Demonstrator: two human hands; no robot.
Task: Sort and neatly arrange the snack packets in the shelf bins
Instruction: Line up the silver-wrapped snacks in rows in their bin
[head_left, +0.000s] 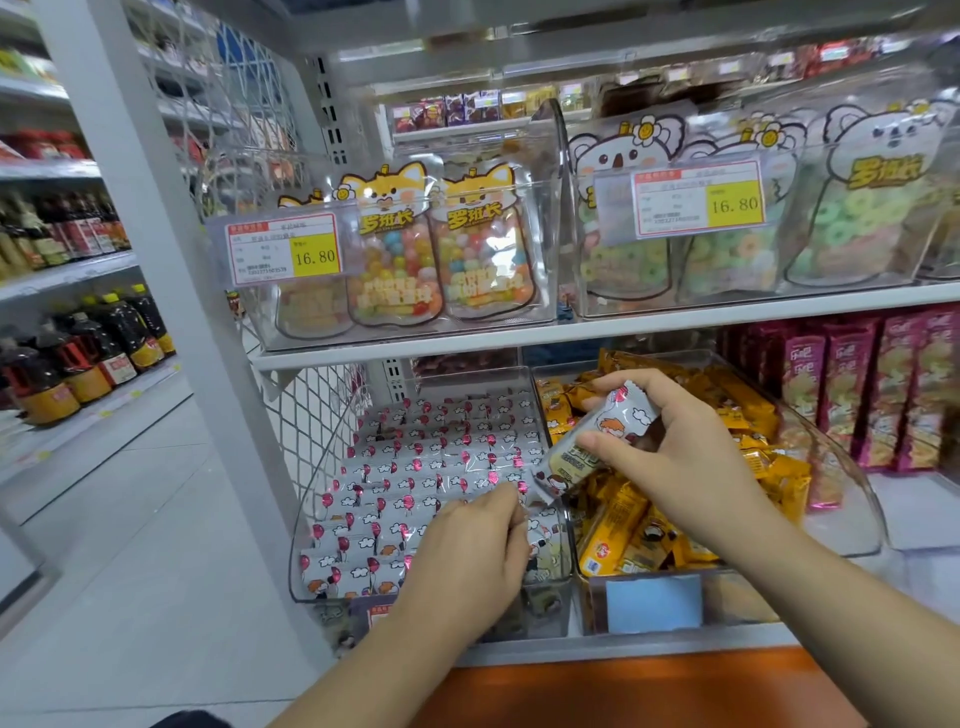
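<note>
Lower shelf, two clear bins side by side. Left bin (311, 519) holds white snack packets (415, 467) printed with red balloons and clouds, laid flat in overlapping rows. Right bin (857, 519) holds orange-yellow packets (623, 540) in a loose, jumbled heap.

Right hand (675, 447) is raised over the divide between the two bins, grip closed on one white packet (597, 441): thumb on its front face, fingers wrapped over the top end. Packet tilts, upper end toward the orange heap, lower end pointing down toward the white bin.

Left hand (467, 561) sits low over the front right part of the white bin, fingers curled narrow and touching the packets there, fingertips just beside the lower end of the held packet. Whether it pinches a packet, cannot tell.

Upper shelf: two clear bins of candy pouches, fox-shaped (441, 249) on the left, koala-shaped (852, 208) on the right, each with a price tag (283, 249) reading 16.80. Pink boxes (852, 389) stand right of the orange bin. Bottles (78, 353) line the aisle shelves far left.
</note>
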